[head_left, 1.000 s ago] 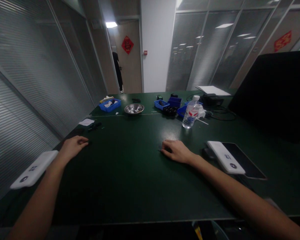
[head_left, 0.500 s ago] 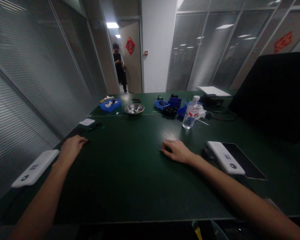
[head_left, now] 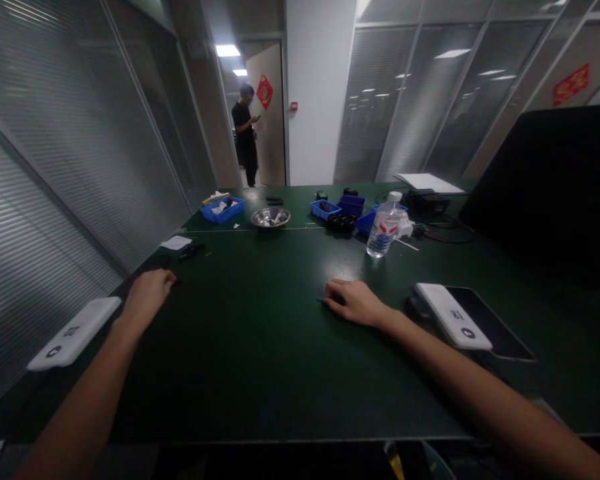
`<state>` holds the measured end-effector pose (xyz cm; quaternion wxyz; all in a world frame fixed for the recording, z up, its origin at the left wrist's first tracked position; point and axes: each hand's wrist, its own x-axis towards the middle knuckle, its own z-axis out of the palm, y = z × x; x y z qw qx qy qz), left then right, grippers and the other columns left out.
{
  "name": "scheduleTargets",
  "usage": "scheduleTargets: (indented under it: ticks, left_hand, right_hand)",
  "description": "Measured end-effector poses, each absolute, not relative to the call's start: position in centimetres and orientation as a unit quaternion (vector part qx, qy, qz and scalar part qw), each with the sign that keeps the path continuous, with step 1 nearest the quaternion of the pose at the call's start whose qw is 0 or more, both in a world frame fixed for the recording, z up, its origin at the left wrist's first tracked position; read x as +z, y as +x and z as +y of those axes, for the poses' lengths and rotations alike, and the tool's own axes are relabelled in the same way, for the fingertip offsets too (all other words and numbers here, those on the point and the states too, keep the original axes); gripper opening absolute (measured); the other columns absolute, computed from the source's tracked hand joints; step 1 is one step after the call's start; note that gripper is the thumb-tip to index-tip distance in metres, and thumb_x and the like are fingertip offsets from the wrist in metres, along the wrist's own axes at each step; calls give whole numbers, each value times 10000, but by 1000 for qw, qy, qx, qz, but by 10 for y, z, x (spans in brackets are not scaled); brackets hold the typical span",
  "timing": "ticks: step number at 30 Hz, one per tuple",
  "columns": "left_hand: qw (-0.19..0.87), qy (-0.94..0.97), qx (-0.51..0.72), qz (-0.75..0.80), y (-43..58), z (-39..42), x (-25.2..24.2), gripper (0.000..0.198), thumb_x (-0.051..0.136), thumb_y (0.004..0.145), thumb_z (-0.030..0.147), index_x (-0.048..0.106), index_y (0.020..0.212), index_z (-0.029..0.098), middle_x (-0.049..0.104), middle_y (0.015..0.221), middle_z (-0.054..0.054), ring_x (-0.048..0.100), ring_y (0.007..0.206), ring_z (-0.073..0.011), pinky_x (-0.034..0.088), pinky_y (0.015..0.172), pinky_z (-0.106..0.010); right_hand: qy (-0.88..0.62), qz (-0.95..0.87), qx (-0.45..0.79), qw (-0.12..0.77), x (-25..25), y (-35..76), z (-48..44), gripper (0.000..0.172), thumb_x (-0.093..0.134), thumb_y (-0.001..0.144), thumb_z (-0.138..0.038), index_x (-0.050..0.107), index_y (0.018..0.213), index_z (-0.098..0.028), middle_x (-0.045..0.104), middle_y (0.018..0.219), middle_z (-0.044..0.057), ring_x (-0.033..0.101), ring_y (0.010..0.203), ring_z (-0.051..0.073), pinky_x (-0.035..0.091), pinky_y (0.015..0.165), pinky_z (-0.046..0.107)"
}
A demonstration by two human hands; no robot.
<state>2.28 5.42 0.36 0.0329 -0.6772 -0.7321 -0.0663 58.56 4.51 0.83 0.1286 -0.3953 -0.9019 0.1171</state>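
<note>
My left hand (head_left: 147, 293) rests on the dark green table (head_left: 260, 347) near its left edge. Its fingers are curled down, and what is under them is hidden. A white power bank (head_left: 73, 331) lies just outside that wrist. My right hand (head_left: 354, 302) lies mid-table with its fingers curled over a small dark thing I cannot make out. To its right a second white power bank (head_left: 453, 315) lies partly on a dark tablet (head_left: 495, 327).
Further back stand a water bottle (head_left: 384, 227), a steel bowl (head_left: 271, 217), blue bins (head_left: 222, 209) (head_left: 324, 209) and small black parts (head_left: 341, 223). A paper slip (head_left: 176, 243) lies at the left. A black monitor (head_left: 550, 193) fills the right. A person (head_left: 245, 140) stands in the doorway.
The person in the doorway has come further into view and stands looking down at their hands. Both my hands have stayed almost where they were.
</note>
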Motion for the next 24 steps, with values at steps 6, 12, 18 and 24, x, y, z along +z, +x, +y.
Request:
scheduleTargets:
  ticks: [6,12,18,24]
  left_hand:
    - [40,-682,-51,-728,25,56,5,302,497,904,259,736,1061,164,723,1107,-151,674,1040,-329,529,875,-419]
    - [36,-665,-58,-744,22,55,1,294,542,894,311,726,1077,173,700,1191,-147,638,1111,-342,511,901,-425]
    - [5,-663,-119,-739,45,50,8,261,555,914,320,712,1088,204,733,1131,-101,669,1066,-314,509,886,-398]
    - [-105,-787,-204,-572,159,37,34,243,581,958,350,706,1124,224,706,1179,-46,656,1067,-229,506,932,-359]
  right_hand:
    - [-396,-903,111,128,7,585,45,176,569,1001,-371,622,1008,-204,660,974,42,606,787,171,411,711,275]
    - [-391,-903,120,130,11,585,43,163,563,1004,-355,618,1005,-201,659,973,36,608,785,164,407,699,266]
    - [-390,-903,117,137,7,586,46,161,575,998,-358,615,1003,-201,660,961,37,609,786,170,395,701,274]
    - [-391,-901,124,139,8,586,46,165,571,1000,-360,617,1007,-202,662,964,35,606,788,170,383,685,268]
